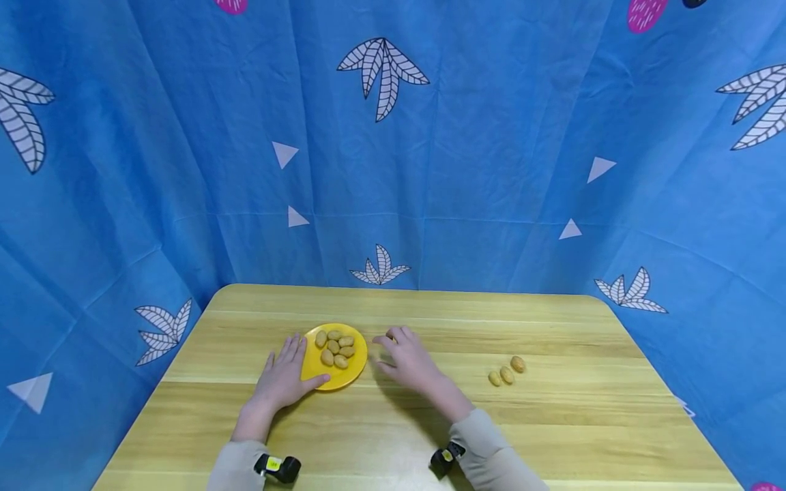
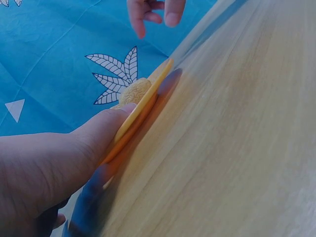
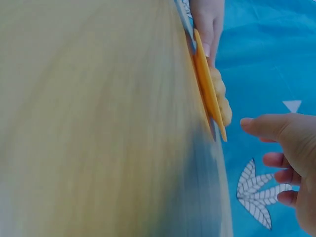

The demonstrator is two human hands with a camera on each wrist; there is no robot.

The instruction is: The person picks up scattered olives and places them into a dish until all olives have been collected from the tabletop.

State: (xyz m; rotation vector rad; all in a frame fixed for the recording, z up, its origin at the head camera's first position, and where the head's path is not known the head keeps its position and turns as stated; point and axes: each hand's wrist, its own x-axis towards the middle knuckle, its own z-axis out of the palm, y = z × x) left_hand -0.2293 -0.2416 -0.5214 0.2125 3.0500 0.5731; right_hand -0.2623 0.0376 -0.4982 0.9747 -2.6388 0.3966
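Observation:
A round yellow plate [image 1: 353, 377] lies on the table, left of its middle. Grouped on it are several tan, rough-surfaced oval nuts that look like walnuts [image 1: 333, 346]. My left hand [image 1: 285, 378] rests at the plate's left side with its fingers stretched out, and its thumb [image 2: 111, 121] lies over the near rim. To the right of the plate, my right hand [image 1: 413, 361] hovers above the table, apart from the rim. Its fingers are loosely bent, and nothing shows between them in the right wrist view.
Three more of the walnuts [image 1: 506, 375] lie on the wooden table [image 1: 583, 423], well to the right of my right hand. A blue patterned curtain [image 1: 491, 170] hangs behind the table's far edge and along both sides.

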